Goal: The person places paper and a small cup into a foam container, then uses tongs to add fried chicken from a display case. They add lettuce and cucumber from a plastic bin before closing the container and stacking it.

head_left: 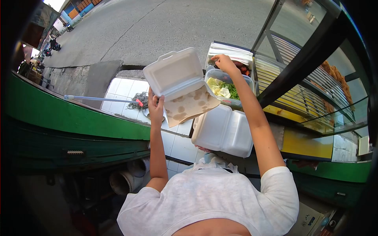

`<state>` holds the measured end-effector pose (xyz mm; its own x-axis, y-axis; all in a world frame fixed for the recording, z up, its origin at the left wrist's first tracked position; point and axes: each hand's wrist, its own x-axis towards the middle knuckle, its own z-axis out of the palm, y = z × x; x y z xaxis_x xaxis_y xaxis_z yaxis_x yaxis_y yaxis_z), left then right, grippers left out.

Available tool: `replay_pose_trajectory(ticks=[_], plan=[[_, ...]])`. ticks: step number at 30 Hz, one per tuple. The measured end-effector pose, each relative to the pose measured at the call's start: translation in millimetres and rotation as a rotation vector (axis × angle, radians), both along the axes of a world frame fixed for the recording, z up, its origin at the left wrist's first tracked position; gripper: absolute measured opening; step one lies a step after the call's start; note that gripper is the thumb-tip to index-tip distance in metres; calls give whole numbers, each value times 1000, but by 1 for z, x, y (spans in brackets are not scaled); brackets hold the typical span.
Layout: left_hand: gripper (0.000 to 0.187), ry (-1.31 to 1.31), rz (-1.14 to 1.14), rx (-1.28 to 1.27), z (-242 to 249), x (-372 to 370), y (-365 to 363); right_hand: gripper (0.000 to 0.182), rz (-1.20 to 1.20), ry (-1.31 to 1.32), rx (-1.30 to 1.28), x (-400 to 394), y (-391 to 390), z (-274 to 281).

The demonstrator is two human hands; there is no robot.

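Observation:
My left hand [156, 107] grips the near left side of an open white foam takeaway box [176, 72]. The box is tilted with its lid standing up, and a brown patterned paper [191, 105] lines its base. My right hand [226, 63] reaches over a clear plastic tub [226, 73], its fingers bent together beside a stack of white paper [230, 50]; whatever they pinch is hidden. Pale cabbage [217, 87] and green leaves [231, 90] fill the tub. Dark red pieces [242, 67] lie just behind it. More foam boxes [221, 129] sit below, between my arms.
A glass display case [299, 70] with slatted shelves and brown food [338, 80] stands on the right. On the white tiled counter [118, 89] are grey stringy strands [138, 100] and a pale blue rod [98, 98]. A green ledge [78, 120] runs along the left; a road lies beyond.

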<state>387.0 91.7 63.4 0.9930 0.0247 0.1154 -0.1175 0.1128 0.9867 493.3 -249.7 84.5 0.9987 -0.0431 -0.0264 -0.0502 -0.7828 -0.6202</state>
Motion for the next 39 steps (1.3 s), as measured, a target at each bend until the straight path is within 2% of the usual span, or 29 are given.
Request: replay_pose_trajectory(ticks=[2, 4, 5, 7, 8, 11, 12, 13, 16, 23, 25, 39], plan=[[65, -2, -6, 4, -7, 9, -3, 38, 79, -61, -8, 27, -5, -34], [65, -7, -2, 19, -11, 16, -4, 50, 152, -102, -65, 39, 0, -42], [65, -11, -7, 34, -13, 19, -4, 50, 158, -100, -62, 43, 0, -45], [64, -13, -6, 13, -13, 22, -6, 50, 127, -92, -145, 45, 3, -38], [64, 0, -2, 23, -11, 22, -6, 40, 63, -21, -169, 46, 6, -31], [64, 37, 0, 29, -10, 24, -4, 40, -53, 1, -219, 50, 1, -41], [65, 58, -4, 23, -10, 24, -4, 50, -24, 12, -147, 47, 0, -39], [65, 64, -5, 23, -8, 24, -5, 50, -25, 19, -147, 45, 1, -38], [65, 84, -11, 3, -6, 27, -6, 68, -16, 127, -186, 46, 7, -41], [63, 47, -3, 20, -2, 30, -7, 64, 8, 91, -206, 50, 3, -51], [62, 47, -2, 11, -3, 30, -6, 58, 28, 54, -133, 47, 1, -50], [58, -1, -43, 18, 15, 18, -13, 53, 2, 50, -55, 43, 0, -46]])
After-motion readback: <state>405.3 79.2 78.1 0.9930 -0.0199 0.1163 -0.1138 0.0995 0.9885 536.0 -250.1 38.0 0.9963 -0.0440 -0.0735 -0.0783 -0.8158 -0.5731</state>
